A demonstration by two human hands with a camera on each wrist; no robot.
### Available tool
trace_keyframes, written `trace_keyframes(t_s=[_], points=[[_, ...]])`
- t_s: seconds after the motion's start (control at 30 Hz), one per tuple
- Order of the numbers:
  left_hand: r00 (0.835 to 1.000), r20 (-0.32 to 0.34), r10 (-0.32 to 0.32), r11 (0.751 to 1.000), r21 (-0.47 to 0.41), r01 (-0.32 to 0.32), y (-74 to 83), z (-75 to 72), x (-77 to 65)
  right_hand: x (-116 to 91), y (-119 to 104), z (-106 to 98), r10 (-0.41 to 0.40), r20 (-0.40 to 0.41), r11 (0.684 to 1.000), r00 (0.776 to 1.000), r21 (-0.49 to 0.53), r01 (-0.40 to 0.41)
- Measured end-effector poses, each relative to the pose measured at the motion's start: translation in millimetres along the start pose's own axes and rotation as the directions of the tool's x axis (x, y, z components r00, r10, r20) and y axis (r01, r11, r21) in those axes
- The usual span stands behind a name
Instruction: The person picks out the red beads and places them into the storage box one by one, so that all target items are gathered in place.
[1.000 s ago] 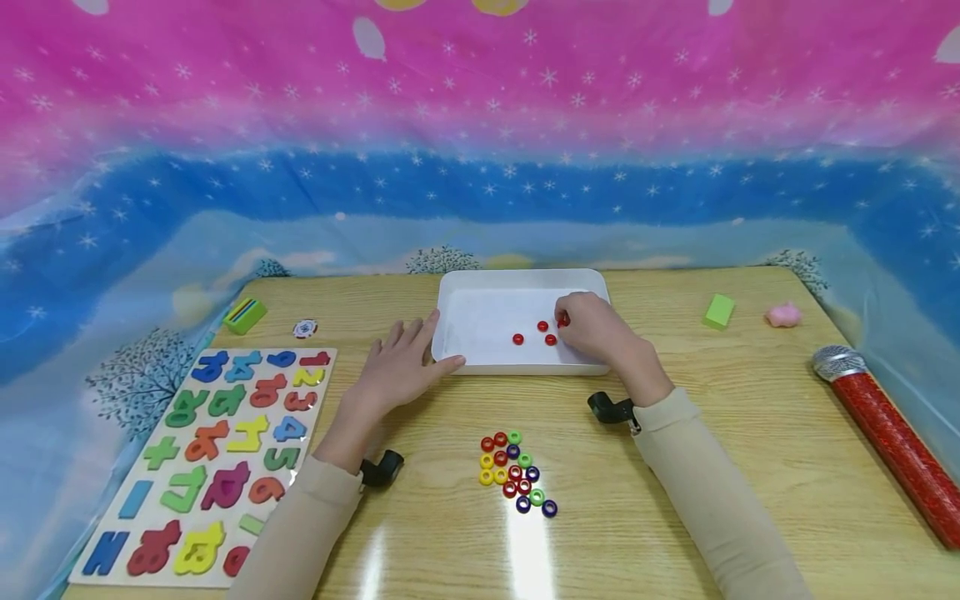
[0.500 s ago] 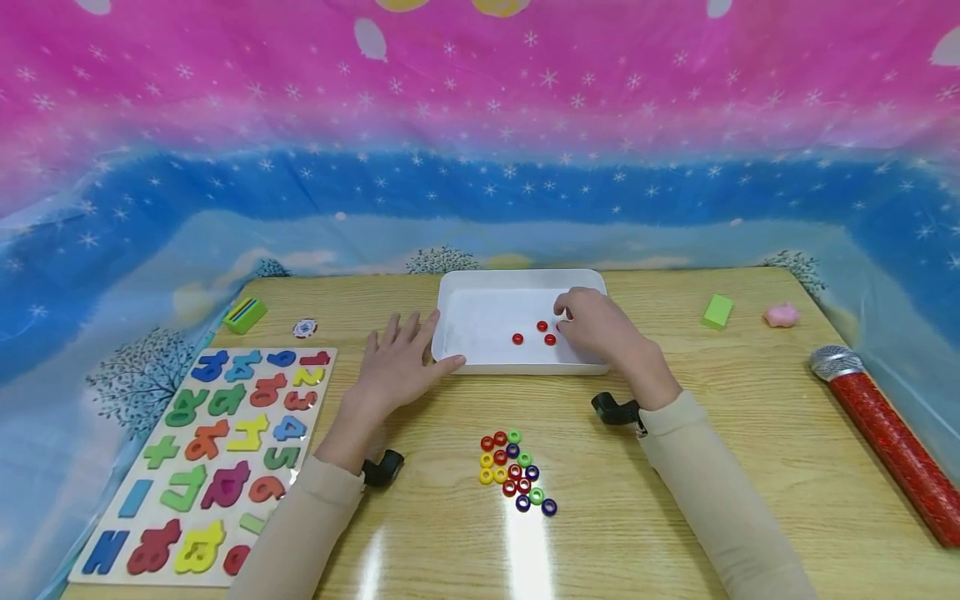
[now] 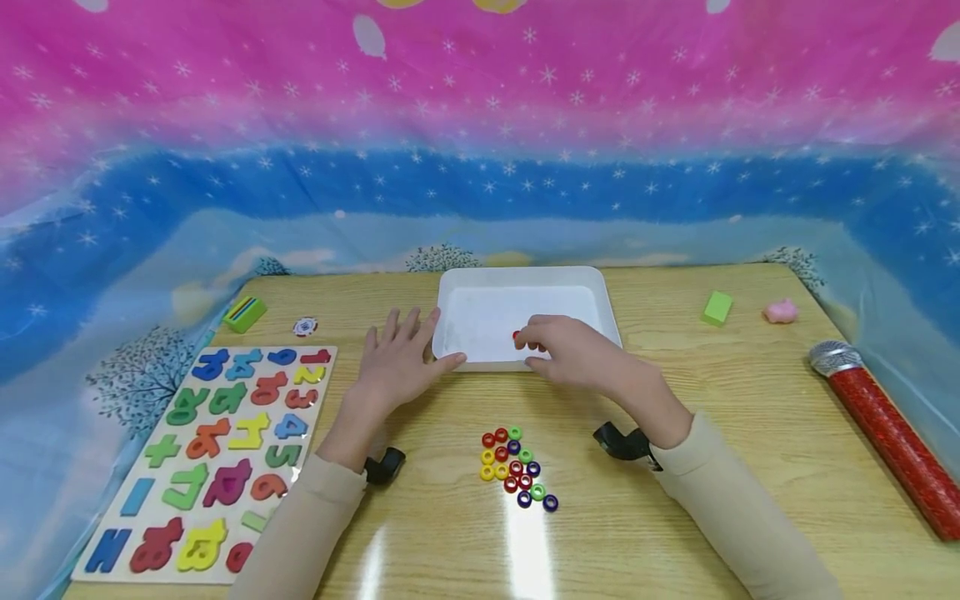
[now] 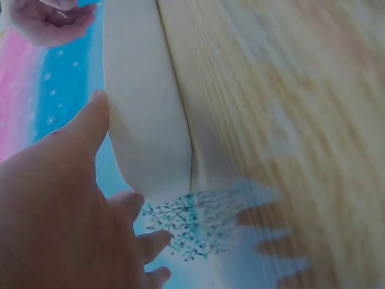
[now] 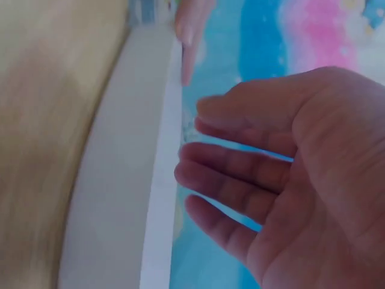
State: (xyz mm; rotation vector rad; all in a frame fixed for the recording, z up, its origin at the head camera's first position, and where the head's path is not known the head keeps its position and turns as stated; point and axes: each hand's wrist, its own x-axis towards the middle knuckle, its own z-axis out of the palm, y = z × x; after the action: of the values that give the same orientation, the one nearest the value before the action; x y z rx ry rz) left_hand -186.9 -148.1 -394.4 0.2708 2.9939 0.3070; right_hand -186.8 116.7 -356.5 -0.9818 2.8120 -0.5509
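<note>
A white tray (image 3: 480,304) stands at the back middle of the table. My left hand (image 3: 397,362) rests spread at its left front corner, thumb at the front rim and forefinger along the side. My right hand (image 3: 570,354) is above the tray's front right part, fingers loosely bent and thumb apart. In the right wrist view this right hand (image 5: 289,174) has nothing between its fingers. A red bead (image 3: 516,335) in the tray peeks out beside the fingertips; the other red beads there are hidden behind the hand. Nearer to me, several loose coloured beads (image 3: 502,472) lie in a cluster.
A number puzzle board (image 3: 168,475) lies at the left, partly under my left sleeve. Behind it are a striped green block (image 3: 244,315) and a poker chip (image 3: 305,327). To the right are a green block (image 3: 717,308), a pink pig (image 3: 781,311) and a red microphone (image 3: 892,442).
My right hand has left the tray's right side and moved left and toward me, now covering most of the red beads. The left hand has stayed at the corner.
</note>
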Motion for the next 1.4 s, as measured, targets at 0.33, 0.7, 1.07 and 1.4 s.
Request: trace_keyframes(t_s=[0.33, 0.7, 1.07, 1.4], points=[[1.000, -0.003, 0.008, 1.000, -0.029, -0.008, -1.6, 0.0, 0.3, -11.8, -34.9, 21.7, -0.156, 0.199, 0.988, 0.968, 0.035, 0.152], [1.000, 0.001, 0.010, 0.999, -0.034, -0.010, -1.2, -0.9, -1.8, -11.2, -45.5, 43.5, -0.185, 0.276, 0.981, 0.943, -0.001, 0.192], [1.000, -0.004, 0.009, 1.000, -0.029, -0.009, -2.3, 0.0, -1.5, -8.4, -45.9, 52.7, -0.178, 0.243, 0.981, 0.954, -0.037, 0.192], [1.000, -0.005, 0.012, 0.999, -0.032, -0.013, -1.5, -0.7, -0.6, -8.1, -44.1, 44.9, -0.166, 0.230, 0.986, 0.959, 0.014, 0.167]])
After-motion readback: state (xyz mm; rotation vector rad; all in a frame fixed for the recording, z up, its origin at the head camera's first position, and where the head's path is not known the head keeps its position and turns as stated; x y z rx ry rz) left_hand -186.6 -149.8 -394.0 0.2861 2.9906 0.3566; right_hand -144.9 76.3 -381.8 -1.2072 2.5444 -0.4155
